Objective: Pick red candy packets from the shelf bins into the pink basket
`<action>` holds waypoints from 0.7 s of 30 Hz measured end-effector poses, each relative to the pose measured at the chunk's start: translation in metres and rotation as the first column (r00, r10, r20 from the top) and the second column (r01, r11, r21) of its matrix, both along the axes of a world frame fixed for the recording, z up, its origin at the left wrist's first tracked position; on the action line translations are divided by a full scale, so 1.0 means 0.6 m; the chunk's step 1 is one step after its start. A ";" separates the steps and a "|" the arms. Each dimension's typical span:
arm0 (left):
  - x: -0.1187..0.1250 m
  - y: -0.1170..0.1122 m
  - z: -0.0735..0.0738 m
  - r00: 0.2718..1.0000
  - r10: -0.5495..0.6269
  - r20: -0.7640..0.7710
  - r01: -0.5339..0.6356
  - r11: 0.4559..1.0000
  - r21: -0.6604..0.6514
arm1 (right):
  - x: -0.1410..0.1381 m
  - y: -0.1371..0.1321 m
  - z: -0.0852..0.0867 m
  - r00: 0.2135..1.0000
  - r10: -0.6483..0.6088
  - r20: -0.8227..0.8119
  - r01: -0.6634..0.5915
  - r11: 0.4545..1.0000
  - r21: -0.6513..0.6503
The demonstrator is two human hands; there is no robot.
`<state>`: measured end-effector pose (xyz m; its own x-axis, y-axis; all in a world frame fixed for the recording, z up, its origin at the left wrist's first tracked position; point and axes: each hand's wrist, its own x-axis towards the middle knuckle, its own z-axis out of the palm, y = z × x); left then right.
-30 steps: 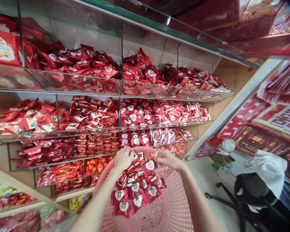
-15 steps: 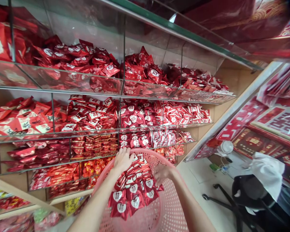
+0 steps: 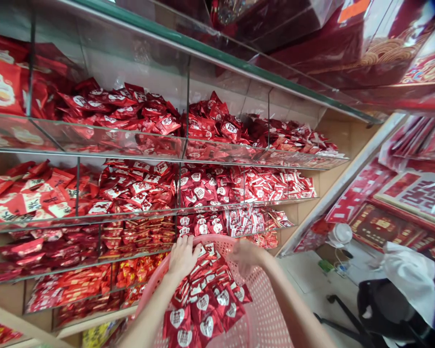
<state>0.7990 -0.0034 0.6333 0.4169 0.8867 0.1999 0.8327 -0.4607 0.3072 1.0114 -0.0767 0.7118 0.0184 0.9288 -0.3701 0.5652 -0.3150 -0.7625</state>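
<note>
A pink perforated plastic basket [image 3: 271, 314] is tipped up against the glass shelves, with a pile of red heart-marked packets [image 3: 207, 304] inside it. My left hand [image 3: 183, 258] rests on the top of the pile at the basket's far rim, fingers curled over packets. My right hand [image 3: 247, 256] is at the far rim to the right of the pile. It is blurred and its fingers do not show clearly. Both forearms reach up from the bottom of the view.
Glass shelf compartments [image 3: 181, 150] full of red sweet packets fill the wall ahead and left. A black chair [image 3: 384, 309] draped with white cloth [image 3: 409, 275] stands at lower right. Red framed decorations [image 3: 413, 198] lean on the right.
The view has tilted up slightly. My right hand rose from the side of the pile to the basket's far rim. My left hand stayed on top of the packets.
</note>
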 end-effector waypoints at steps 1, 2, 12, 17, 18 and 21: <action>0.000 0.000 0.000 1.000 0.008 0.012 -0.008 1.000 -0.008 | -0.003 0.006 0.029 0.997 0.075 0.011 -0.074 0.997 -0.019; 0.000 0.000 0.000 1.000 0.014 0.023 -0.013 1.000 -0.019 | -0.007 0.015 0.058 0.993 0.119 0.017 -0.120 0.991 0.064; -0.002 0.003 0.001 0.999 0.008 0.045 -0.005 0.997 -0.074 | -0.089 0.194 0.185 0.944 -0.214 0.250 -0.035 0.691 0.722; -0.003 0.003 0.003 0.999 0.007 0.031 -0.004 0.997 -0.079 | -0.119 0.224 0.176 0.923 -0.212 0.321 -0.053 0.757 0.652; -0.003 0.002 0.004 1.000 0.007 0.026 -0.005 0.997 -0.076 | -0.119 0.224 0.172 0.923 -0.218 0.317 -0.046 0.754 0.655; -0.002 0.000 0.007 1.000 0.006 0.012 -0.005 0.998 -0.061 | -0.107 0.218 0.166 0.929 -0.247 0.275 -0.017 0.715 0.699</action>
<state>0.7978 -0.0033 0.6377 0.4099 0.8996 0.1507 0.8310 -0.4365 0.3448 0.9470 0.0543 0.8116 0.1377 0.9017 0.4098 0.8122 0.1340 -0.5678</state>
